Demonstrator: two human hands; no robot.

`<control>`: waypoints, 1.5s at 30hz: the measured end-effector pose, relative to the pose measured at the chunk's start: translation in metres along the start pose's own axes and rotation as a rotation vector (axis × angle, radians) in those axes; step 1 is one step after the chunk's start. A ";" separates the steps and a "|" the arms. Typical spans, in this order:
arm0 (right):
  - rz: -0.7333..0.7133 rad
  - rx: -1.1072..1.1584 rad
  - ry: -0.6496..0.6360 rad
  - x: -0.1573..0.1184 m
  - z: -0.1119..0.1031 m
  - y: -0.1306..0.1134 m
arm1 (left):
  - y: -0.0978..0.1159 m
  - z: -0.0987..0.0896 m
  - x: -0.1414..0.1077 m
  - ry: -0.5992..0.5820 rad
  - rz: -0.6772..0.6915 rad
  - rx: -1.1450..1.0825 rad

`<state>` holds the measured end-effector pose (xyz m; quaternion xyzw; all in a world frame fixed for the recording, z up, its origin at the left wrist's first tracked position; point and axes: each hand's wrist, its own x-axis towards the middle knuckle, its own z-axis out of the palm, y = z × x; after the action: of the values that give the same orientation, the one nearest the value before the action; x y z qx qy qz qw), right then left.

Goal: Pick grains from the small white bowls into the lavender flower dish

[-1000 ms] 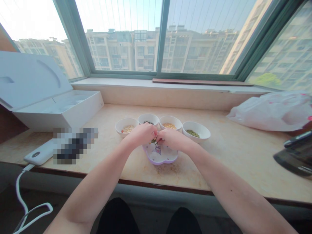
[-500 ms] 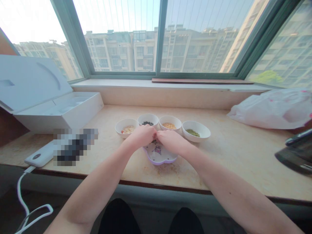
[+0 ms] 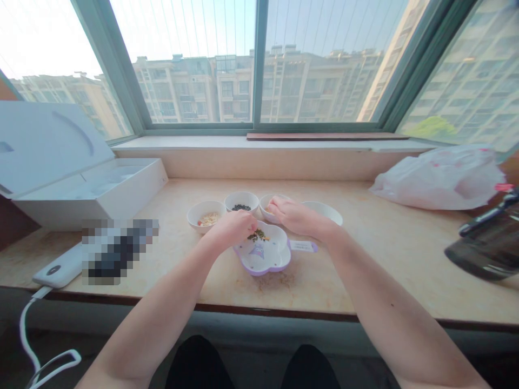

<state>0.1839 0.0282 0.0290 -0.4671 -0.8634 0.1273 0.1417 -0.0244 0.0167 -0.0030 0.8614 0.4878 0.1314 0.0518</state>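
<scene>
A purple-rimmed white dish (image 3: 270,262) with a short handle and a printed figure sits near the counter's front. A small heap of green beans (image 3: 257,235) with a few yellow bits lies in it. My left hand (image 3: 237,228) is over the dish's left back edge, fingers pinched beside the heap; what they hold is hidden. My right hand (image 3: 292,213) reaches into the third white bowl (image 3: 265,203), fingertips closed together over yellow kernels, mostly covered. Black beans (image 3: 242,207) fill the second bowl's bottom. Pale flakes or nuts (image 3: 210,219) lie in the leftmost bowl.
An oval white bowl (image 3: 326,209) stands at the right of the row, partly behind my right hand. On the left are an open white box (image 3: 121,189) and a white power bank (image 3: 60,267) with a cable. A plastic bag (image 3: 440,181) and dark jug (image 3: 482,251) are right.
My right hand has moved from beside my left hand over the dish to the yellow kernels' bowl. My left hand stays over the dish. The green heap and dish handle are now uncovered.
</scene>
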 end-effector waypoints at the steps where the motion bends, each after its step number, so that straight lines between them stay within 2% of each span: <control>1: 0.019 0.043 0.030 0.000 -0.006 0.005 | -0.001 0.002 0.001 -0.028 0.024 0.003; 3: 0.020 0.171 0.060 0.000 -0.018 0.013 | -0.004 0.006 0.002 -0.062 0.067 0.021; 6: -0.003 0.545 0.000 -0.002 -0.029 0.021 | -0.004 0.006 0.003 -0.060 0.116 0.076; 8: -0.003 0.780 -0.052 -0.003 -0.030 0.022 | -0.002 0.004 0.003 -0.033 0.147 0.100; 10: 0.002 0.906 -0.108 -0.004 -0.026 0.021 | 0.001 0.001 0.002 0.033 0.148 0.059; 14: -0.023 0.929 -0.172 -0.001 -0.011 0.013 | 0.007 -0.004 0.004 0.235 0.073 -0.181; 18: -0.076 0.902 -0.186 0.005 0.002 0.005 | 0.009 -0.004 0.007 0.401 0.077 -0.398; 22: -0.063 0.970 -0.168 0.010 0.010 0.004 | 0.008 -0.002 0.009 0.500 0.084 -0.441; 26: -0.019 1.046 -0.166 0.010 0.012 0.004 | 0.008 -0.002 0.007 0.543 0.113 -0.421; 29: -0.015 0.949 -0.123 0.009 0.009 0.004 | 0.005 -0.003 0.008 0.539 0.084 -0.390; 32: -0.019 0.598 -0.065 0.007 0.007 0.004 | -0.002 -0.003 0.011 0.482 0.012 -0.322; 35: -0.048 0.213 -0.120 0.005 0.008 0.001 | -0.013 -0.002 0.016 0.430 -0.063 -0.201; 37: -0.062 0.056 -0.163 0.003 0.011 -0.002 | -0.021 -0.002 0.019 0.380 -0.091 -0.103; 42: -0.078 -0.093 -0.192 0.001 0.015 -0.007 | -0.034 -0.003 0.027 0.262 -0.142 0.082; 45: -0.082 -0.125 -0.216 0.001 0.017 -0.009 | -0.034 -0.002 0.029 0.258 -0.172 0.121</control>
<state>0.1704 0.0232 0.0161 -0.4229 -0.8983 0.1169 0.0238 -0.0394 0.0589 -0.0032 0.7941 0.5694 0.2062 -0.0523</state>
